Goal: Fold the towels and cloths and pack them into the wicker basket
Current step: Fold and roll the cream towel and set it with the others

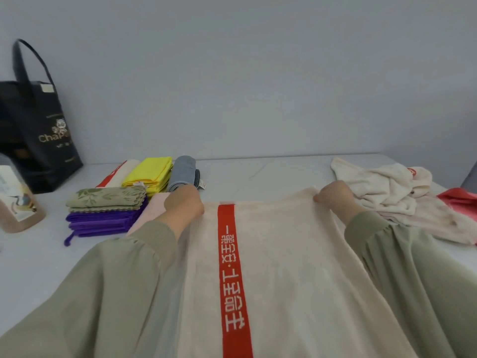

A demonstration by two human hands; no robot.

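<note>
The cream towel (284, 254) lies spread flat on the white counter (258, 174), its red stripe (229, 254) running away from the person. The left grip (184, 202) and the right grip (334, 193) each close on the towel's far edge, near its two corners. Just left of the left grip sit folded stacks: a green cloth (105, 197) on purple cloths (100, 220), a yellow cloth (148, 171) and a grey roll (183, 171). A loose towel pile (382, 187) crowds the right corner. Bare counter stretches beyond the far edge to the wall.
</note>
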